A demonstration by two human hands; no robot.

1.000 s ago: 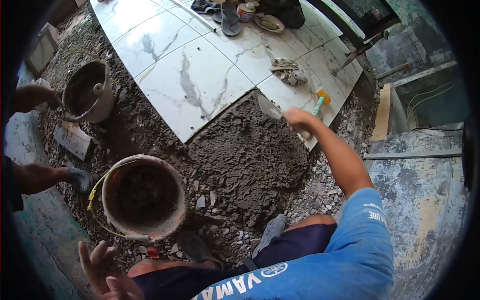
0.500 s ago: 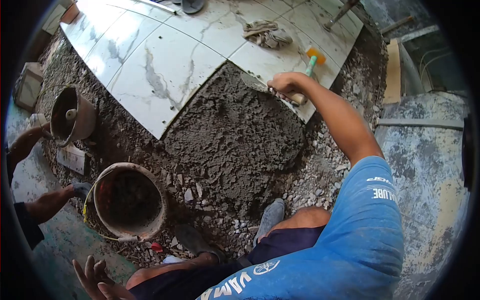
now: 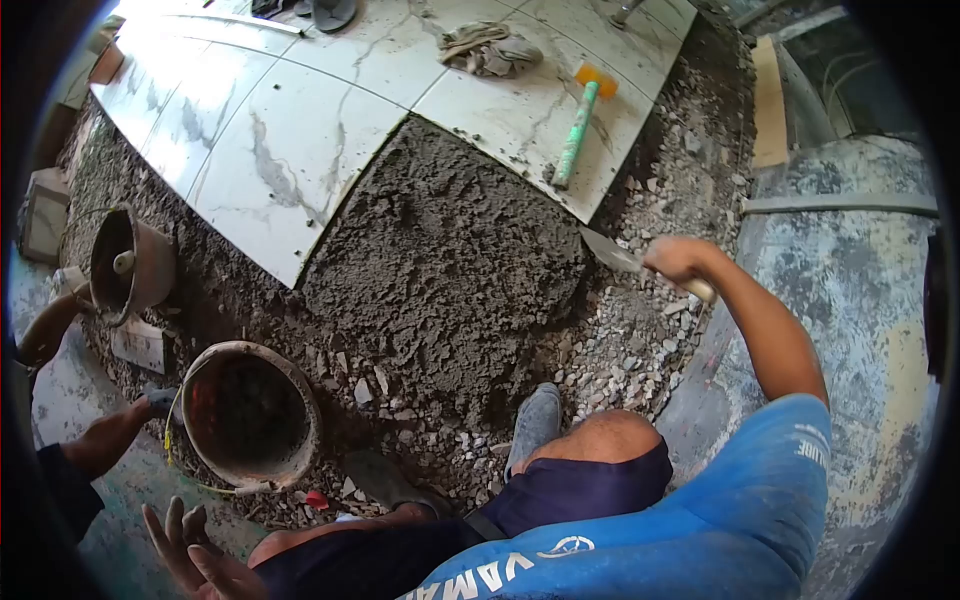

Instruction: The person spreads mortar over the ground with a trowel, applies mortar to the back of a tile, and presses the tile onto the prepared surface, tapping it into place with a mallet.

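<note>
My right hand (image 3: 676, 258) is closed around the wooden handle of a trowel (image 3: 612, 250). Its metal blade points left and meets the right edge of a rough bed of wet grey mortar (image 3: 450, 270). Marbled white floor tiles (image 3: 285, 150) border the mortar along its upper two sides. On the tile above the trowel lies a mallet (image 3: 576, 135) with a green handle and an orange head. Low on the left, my left hand (image 3: 195, 550) hangs beside my knee with its fingers spread, holding nothing.
A mortar-stained bucket (image 3: 312, 420) stands left of my feet, and another bucket (image 3: 165, 265) is tilted behind it. A co-worker's arms (image 3: 100, 435) reach in from the left. A crumpled cloth (image 3: 490, 50) lies on the tiles. Loose gravel (image 3: 625, 350) runs along the right wall.
My right hand has carried the trowel from the tile edge down and right, to the mortar's right edge. The mallet's handle is now uncovered. My left hand stays low with its fingers spread.
</note>
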